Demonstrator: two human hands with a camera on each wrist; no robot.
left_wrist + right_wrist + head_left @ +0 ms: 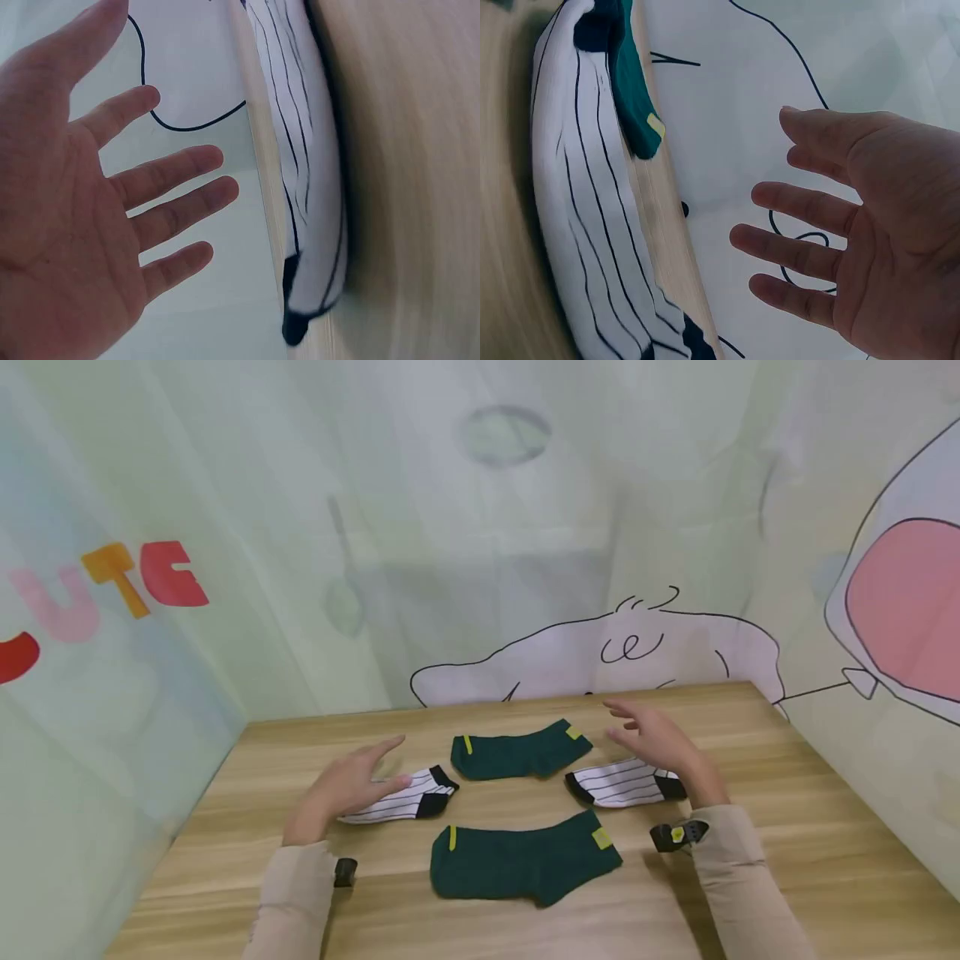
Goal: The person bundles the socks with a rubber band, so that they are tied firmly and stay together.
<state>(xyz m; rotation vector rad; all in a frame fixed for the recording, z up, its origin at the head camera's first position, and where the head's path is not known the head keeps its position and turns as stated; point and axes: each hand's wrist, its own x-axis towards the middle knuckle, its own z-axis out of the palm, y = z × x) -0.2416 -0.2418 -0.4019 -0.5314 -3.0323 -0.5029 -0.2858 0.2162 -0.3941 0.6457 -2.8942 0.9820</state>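
Note:
Two dark green socks with yellow marks lie flat on the wooden table, the far green sock behind the near green sock. Between and beside them are two white socks with black stripes, heels and cuffs: a left striped sock and a right striped sock. My left hand hovers by the left striped sock, fingers spread and holding nothing; the left wrist view shows its palm apart from that sock. Over the right striped sock, my right hand is held with relaxed fingers and an empty palm.
The wooden table ends at a printed curtain behind and on both sides. A black wrist camera sits at my right cuff, and another dark device at my left.

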